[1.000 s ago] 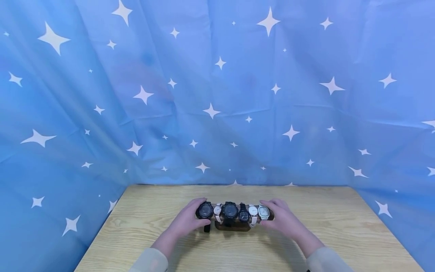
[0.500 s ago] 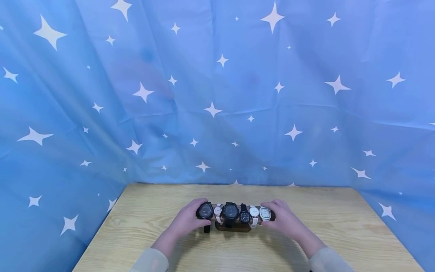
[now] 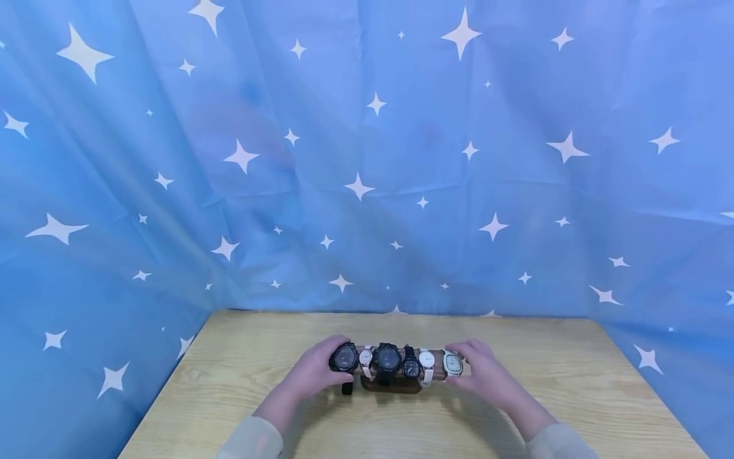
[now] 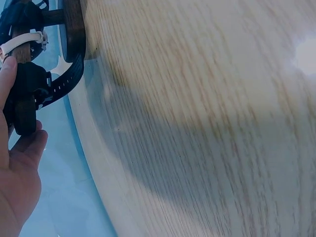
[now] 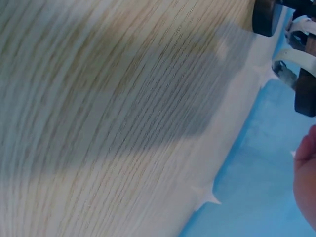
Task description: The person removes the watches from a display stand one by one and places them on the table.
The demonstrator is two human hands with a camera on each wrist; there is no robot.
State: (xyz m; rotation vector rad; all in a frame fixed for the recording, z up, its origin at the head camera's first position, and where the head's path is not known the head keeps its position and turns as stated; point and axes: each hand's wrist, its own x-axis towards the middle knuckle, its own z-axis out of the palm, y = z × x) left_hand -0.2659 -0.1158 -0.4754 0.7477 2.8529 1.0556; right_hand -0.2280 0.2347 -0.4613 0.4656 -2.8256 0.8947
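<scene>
A dark wooden watch stand [image 3: 401, 386] bears a row of several watches on its crossbar. My left hand [image 3: 314, 371] grips the bar's left end at a large black watch [image 3: 345, 357], whose black strap [image 4: 66, 83] hangs down in the left wrist view. At the other end my right hand [image 3: 483, 375] pinches a white square-faced watch [image 3: 453, 363], which sits slightly tilted. Its pale strap [image 5: 296, 58] loops round the bar near the dark bar end [image 5: 306, 94] in the right wrist view. Most of the right fingers are outside that view.
Between the hands sit a small white-strapped watch [image 3: 366, 358], another large black watch [image 3: 387, 359], a black square watch [image 3: 410, 366] and a round white watch [image 3: 427, 360]. The wooden table [image 3: 229, 395] meets a blue star-patterned cloth [image 3: 367, 159] behind.
The white square watch has moved right along the bar with my right hand and tilted, widening the gap to the round white watch. My left hand has stayed at the left end.
</scene>
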